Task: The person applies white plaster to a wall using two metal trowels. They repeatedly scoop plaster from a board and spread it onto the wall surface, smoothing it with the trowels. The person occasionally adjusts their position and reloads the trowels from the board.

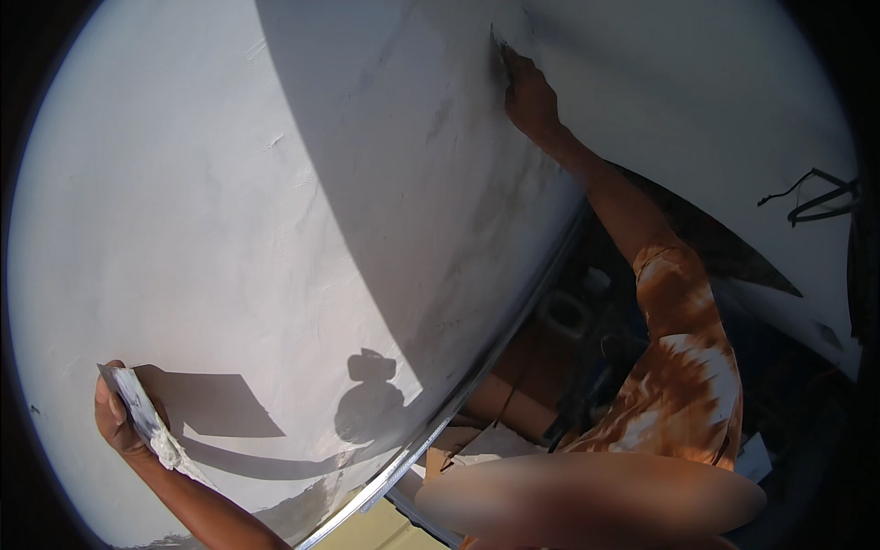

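A large, pale curved panel [220, 229] takes up most of the view, with smeared grey patches and a hard shadow line across it. At the lower left, my left hand [112, 417] is closed round a flat plate [137, 403] with thick white putty [170, 454] heaped along its lower edge. Far up at the top, my right hand [533, 99] grips a putty knife [500, 41]. Its thin blade appears to be against the panel surface; its handle is mostly hidden by my fingers. An orange-and-white tie-dye sleeve [674, 293] covers my right upper arm.
A bright metal strip [390, 475] follows the panel's lower right edge. Beyond it lie dark, cluttered things and a piece of cardboard [443, 449]. Another pale surface [733, 119] rises on the right, with a dark bent frame [820, 202] by it. A blurred patch hides the bottom.
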`<state>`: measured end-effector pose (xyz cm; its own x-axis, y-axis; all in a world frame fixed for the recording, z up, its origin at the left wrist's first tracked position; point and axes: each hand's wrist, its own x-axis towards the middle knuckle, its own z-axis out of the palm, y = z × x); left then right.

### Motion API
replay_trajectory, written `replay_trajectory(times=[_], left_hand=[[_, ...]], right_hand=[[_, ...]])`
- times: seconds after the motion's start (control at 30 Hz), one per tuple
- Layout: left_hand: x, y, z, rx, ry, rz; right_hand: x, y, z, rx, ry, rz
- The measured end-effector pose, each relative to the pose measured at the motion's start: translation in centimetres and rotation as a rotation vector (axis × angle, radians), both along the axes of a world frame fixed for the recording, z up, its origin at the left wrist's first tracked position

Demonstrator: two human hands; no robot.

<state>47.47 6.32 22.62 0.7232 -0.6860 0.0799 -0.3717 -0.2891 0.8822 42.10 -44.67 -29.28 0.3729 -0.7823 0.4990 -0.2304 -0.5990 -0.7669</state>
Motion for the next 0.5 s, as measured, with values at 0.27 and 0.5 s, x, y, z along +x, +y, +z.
replay_trajectory(times=[0.27,0.5], left_hand=[[0.4,0.4,0.2,-0.003,0.047,-0.042],[1.2,1.0,0.6,0.05,0.018,-0.086]], right_hand=[[-2.9,4.1,-0.3,-0.037,-0.107,-0.08],[-0.8,1.8,-6.7,-0.156,0.185,0.089]])
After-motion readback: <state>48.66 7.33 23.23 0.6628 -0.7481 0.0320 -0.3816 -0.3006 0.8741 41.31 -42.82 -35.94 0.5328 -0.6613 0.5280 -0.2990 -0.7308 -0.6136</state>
